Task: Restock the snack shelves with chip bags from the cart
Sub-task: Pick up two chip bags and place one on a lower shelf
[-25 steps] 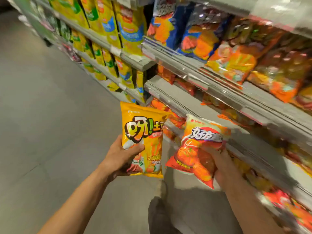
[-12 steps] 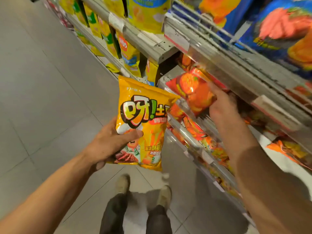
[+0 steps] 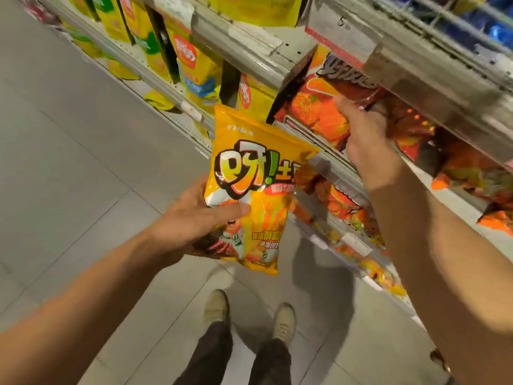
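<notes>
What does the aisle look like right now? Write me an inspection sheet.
Surface: grey shelf rail, stocked tiers above and below.
Job's things: yellow chip bag held upright off the shelf; red-orange chip bag lying on the shelf among like bags.
Clutter: a yellow pack lying on the lowest shelf.
Grips: left hand grips the yellow bag; right hand pinches the red-orange bag's edge.
Cables: nothing seen.
Surroundings: grey tiled floor, person's shoes; cart not in view.

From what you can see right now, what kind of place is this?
Most likely a supermarket snack aisle. Long metal shelves with price-label strips hold rows of yellow chip bags, and the left hand grips an orange chip bag over a tiled floor.
</notes>
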Tool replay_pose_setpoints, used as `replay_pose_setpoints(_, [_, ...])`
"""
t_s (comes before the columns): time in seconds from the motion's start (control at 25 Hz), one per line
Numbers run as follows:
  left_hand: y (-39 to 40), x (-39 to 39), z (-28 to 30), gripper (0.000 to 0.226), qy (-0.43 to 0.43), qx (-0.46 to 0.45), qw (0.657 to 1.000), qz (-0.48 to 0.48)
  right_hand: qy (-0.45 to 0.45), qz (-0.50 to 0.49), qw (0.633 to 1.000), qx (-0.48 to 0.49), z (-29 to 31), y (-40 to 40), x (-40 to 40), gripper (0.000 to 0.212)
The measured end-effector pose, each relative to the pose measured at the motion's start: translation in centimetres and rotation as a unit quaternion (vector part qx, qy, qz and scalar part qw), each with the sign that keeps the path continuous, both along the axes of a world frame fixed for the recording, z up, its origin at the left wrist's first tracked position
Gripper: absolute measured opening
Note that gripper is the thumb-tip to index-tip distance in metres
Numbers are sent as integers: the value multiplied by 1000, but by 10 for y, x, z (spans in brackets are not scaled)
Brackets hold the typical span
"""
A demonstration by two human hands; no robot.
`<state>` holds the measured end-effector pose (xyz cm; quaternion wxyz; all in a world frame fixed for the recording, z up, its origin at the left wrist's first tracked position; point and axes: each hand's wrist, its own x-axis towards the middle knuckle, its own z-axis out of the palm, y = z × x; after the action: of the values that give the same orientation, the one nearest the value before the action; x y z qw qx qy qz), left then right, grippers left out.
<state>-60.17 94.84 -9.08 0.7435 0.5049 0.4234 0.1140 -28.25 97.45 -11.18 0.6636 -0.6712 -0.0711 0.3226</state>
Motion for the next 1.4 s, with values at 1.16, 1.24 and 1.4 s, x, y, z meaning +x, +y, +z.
replay_pose_setpoints(1.16, [-366, 391, -1, 58, -56, 26, 984, -168, -470, 41, 797, -378, -16, -618, 209, 60])
replay_pose_setpoints(1.24, [-404, 433, 0, 56, -74, 35, 981, -177, -483, 77, 748, -448, -24, -660, 238, 70])
replay_pose_setpoints(1.4, [-459, 511, 2, 39, -108, 65, 974, -187, -456, 75, 728, -507, -34, -718, 272, 83])
